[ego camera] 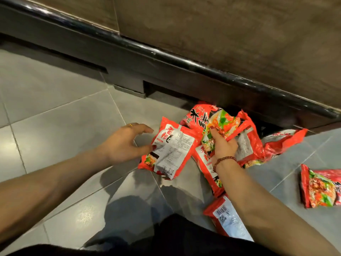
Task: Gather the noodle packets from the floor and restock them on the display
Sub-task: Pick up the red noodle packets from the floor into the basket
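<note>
The fingers [216,135] of the right hand [224,147] are curling tight around a bunch of packets [221,121], red ones with a bowl of noodles printed on them. How many are in the bunch I cannot tell exactly, but it is looking like more than one. Just under and beyond these fingers a heap [247,145] of the same packets is lying on the floor [55,108].

The fingers [145,128] of the left hand [125,143] are spreading open and holding nothing. Only the thumb tip is touching the near edge of a packet with a white label [173,150], which is lying with its back up between the two hands.

Further out, one loose packet [319,189] is lying well apart to the right of the right fingers, another packet [225,217] is lying nearer to the person, under the right forearm, and a crumpled packet [284,139] is lying beyond the heap. Beyond all the fingers the black base [166,71] of the display is running across, and its shelves are not showing.

In my judgement the task is only beginning: the gathering is going on, most packets are waiting on the floor, and the restocking is not yet started
</note>
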Available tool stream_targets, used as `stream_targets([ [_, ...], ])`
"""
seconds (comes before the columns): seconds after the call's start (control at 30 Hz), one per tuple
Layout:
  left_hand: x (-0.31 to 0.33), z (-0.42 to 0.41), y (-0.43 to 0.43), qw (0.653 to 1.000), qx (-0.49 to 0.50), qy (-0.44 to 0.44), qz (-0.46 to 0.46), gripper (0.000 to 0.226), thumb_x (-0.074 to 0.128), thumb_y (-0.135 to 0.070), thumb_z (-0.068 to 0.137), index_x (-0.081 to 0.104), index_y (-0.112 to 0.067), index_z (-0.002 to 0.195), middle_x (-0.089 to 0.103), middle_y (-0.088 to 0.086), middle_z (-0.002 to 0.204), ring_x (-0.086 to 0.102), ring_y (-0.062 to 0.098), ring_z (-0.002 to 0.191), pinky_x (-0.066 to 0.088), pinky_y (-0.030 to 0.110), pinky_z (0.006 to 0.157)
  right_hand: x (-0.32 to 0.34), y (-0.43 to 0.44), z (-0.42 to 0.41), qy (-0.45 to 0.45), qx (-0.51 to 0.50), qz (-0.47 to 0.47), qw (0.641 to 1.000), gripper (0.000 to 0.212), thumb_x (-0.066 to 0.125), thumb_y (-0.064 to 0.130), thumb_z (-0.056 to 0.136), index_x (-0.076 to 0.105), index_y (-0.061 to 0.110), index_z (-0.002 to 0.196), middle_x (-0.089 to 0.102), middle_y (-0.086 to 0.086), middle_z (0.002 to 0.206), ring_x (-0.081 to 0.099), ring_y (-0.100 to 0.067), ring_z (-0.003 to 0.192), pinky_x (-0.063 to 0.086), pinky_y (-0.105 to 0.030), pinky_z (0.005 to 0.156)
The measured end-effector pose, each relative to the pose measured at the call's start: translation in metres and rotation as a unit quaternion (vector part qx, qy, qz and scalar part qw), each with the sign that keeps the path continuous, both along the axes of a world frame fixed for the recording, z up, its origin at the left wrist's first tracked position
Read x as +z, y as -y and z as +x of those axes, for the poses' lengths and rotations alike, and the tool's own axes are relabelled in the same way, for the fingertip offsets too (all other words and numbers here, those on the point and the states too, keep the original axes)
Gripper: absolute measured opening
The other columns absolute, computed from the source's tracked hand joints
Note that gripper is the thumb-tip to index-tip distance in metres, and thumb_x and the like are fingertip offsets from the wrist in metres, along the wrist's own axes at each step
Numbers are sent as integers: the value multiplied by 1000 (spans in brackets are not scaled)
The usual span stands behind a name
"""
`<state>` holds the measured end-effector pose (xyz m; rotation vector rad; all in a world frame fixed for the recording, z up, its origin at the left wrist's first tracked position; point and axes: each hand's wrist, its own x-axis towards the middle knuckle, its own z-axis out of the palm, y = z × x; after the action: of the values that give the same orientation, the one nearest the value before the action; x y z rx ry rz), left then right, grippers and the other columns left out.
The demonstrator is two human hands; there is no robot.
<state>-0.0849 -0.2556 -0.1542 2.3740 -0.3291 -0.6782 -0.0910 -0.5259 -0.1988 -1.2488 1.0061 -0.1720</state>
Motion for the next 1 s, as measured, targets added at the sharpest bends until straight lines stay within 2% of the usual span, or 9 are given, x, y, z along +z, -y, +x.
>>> stream_targets([
  [0.13, -4, -11, 13, 970, 163, -115, -136, 37, 72, -34, 85, 59, -31, 119, 61, -19, 113, 59, -1, 95, 46, 7, 69, 9, -33, -17, 52, -79, 174, 980, 36, 70, 5, 83, 63, 7, 119, 71, -11, 108, 70, -26, 93, 59, -42, 73],
  [0.23, -2, -17, 23, 897, 269, -211, -280, 46, 70, -15, 87, 54, -18, 129, 63, 0, 119, 63, 1, 91, 52, 10, 73, 23, -64, -31, 57, -53, 286, 955, 28, 65, 8, 87, 65, 4, 114, 73, -11, 98, 72, -21, 81, 57, -31, 60],
  [0.3, 0, -14, 21, 867, 292, -246, -321, 64, 78, -27, 78, 49, -16, 134, 64, 7, 120, 67, 15, 98, 55, 25, 86, 35, -87, -38, 75, 17, 315, 946, 40, 67, 11, 82, 61, 3, 120, 70, -15, 109, 70, -26, 94, 57, -35, 72],
  [0.37, 7, -11, 17, 842, 303, -271, -355, 70, 80, -37, 71, 52, -14, 132, 69, 11, 115, 69, 24, 97, 58, 35, 85, 43, -105, -40, 100, 79, 307, 943, 52, 68, 10, 76, 57, 2, 126, 67, -17, 118, 66, -29, 105, 56, -40, 82],
  [0.5, 14, -13, 1, 777, 336, -289, -448, 72, 89, -42, 55, 63, -13, 116, 74, 11, 102, 73, 24, 86, 58, 31, 67, 49, -137, -39, 96, 170, 288, 937, 47, 67, -2, 76, 59, 0, 122, 67, -18, 116, 65, -31, 106, 54, -44, 91],
  [0.63, 14, -13, -17, 744, 379, -297, -463, 48, 73, -26, 73, 63, -12, 118, 72, 14, 110, 72, 27, 91, 59, 33, 68, 34, -161, -39, 57, 247, 239, 937, 41, 78, 3, 71, 66, 10, 110, 71, -11, 110, 67, -28, 104, 51, -47, 94],
  [0.77, 6, -12, -40, 727, 403, -321, -454, 41, 67, -24, 76, 63, -13, 116, 73, 11, 105, 73, 26, 87, 60, 35, 68, 25, -145, -39, 80, 380, 116, 914, 45, 83, 0, 61, 63, 14, 99, 73, 2, 93, 69, -9, 88, 55, -25, 76],
  [0.9, 1, -12, -68, 706, 436, -323, -455, 61, 82, -26, 69, 61, -12, 125, 72, 11, 109, 72, 25, 91, 60, 40, 78, -9, -120, -39, 4, 417, -25, 909, 68, 81, -4, 67, 49, 16, 123, 54, -4, 122, 54, -8, 102, 47, -18, 83],
  [1.0, -2, -11, -73, 677, 455, -321, -482, 54, 76, -27, 74, 60, -14, 124, 73, 11, 106, 72, 25, 89, 60, 41, 74, -21, -126, -39, -48, 485, 19, 873, 81, 79, -2, 70, 39, 7, 140, 44, -7, 141, 44, -18, 128, 39, -26, 102],
])
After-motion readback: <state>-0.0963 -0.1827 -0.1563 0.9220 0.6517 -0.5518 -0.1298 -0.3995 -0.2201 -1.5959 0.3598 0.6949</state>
